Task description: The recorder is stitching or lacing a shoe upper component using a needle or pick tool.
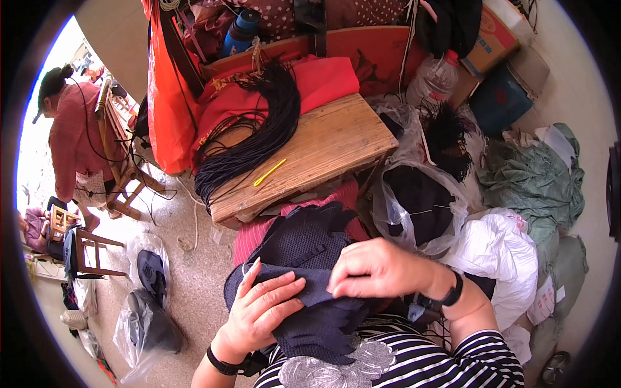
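A dark navy knitted piece (304, 249) with a scalloped edge lies over my lap, partly folded. My left hand (265, 310) rests on its near left part, fingers stretched out flat over the knit. My right hand (381, 268) is curled in a pinch just to the right, its fingertips at the fold of the fabric. What sits between those fingertips is too small to make out. Beyond the knit, on a wooden bench (336, 142), lie a yellow plastic yarn needle (269, 172) and a long bundle of dark cords (259, 136).
Red cloth (323, 74) covers the bench's far side, beside a hanging orange-red bag (169, 97). To the right are plastic bags with dark material (420, 200), white cloth (495, 252) and green sacking (530, 174). A person in pink (84, 136) bends at the left, near wooden stools.
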